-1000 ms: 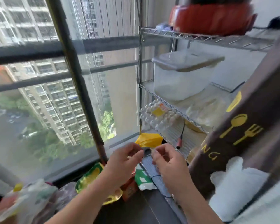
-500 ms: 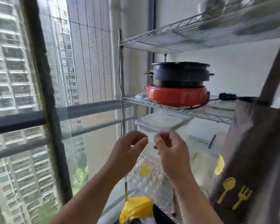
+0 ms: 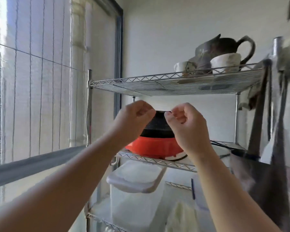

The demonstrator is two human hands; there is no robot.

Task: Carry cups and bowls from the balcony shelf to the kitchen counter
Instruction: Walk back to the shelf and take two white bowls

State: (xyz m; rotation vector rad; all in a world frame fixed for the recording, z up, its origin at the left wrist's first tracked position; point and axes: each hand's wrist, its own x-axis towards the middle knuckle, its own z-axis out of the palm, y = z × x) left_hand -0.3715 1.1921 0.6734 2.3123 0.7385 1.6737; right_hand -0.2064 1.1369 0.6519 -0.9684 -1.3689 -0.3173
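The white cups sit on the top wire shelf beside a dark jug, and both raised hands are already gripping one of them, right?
Not quite. In the head view the white cups and dark jug are on the top wire shelf, but the left hand and right hand are below it, touching neither.

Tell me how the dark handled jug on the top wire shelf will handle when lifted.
The dark pottery jug looks ceramic, so probably heavy and breakable. Pale cups crowd its front, so lifting could knock them. Its looped handle should give a secure grip.

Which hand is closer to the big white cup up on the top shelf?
Right. The right hand is below the white cup and slightly to its left; the left hand is also below the shelf but much farther left.
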